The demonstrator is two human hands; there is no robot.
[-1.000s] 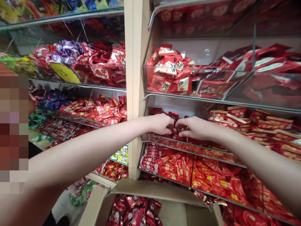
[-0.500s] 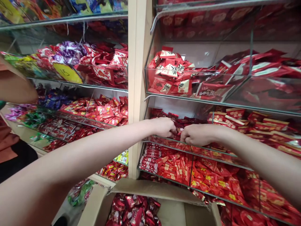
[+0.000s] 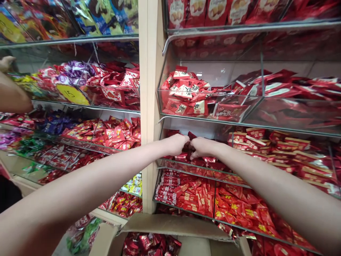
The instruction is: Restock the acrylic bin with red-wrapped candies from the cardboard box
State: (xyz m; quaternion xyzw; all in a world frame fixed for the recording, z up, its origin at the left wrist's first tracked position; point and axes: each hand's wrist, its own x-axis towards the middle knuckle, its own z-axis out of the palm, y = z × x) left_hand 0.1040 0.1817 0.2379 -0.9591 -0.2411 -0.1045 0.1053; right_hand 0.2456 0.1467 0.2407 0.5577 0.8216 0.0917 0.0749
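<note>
Both arms reach into a shelf bin of dark red wrapped candies (image 3: 210, 160) in the right-hand rack. My left hand (image 3: 177, 144), at the bin's left part, has its fingers curled closed around something I cannot make out. Close beside it on the right, my right hand (image 3: 201, 147) is bent down over the candies, its fingers curled together; whatever is in them is hidden. A dark red wrapper (image 3: 191, 135) sticks up just behind the two hands. Below, an open cardboard box (image 3: 173, 223) holds dark red candies (image 3: 150, 244) in its left part.
A wooden upright (image 3: 148, 89) separates the two racks. Clear bin fronts (image 3: 229, 174) edge the shelves, with red candies above and below. Another person's arm (image 3: 13, 92) reaches in at the far left. A yellow price tag (image 3: 72, 94) hangs on the left rack.
Both my hands have shifted left within the bin, my right hand more, so they are closer together. The view has tilted up slightly. The other person's arm has risen, showing a hand.
</note>
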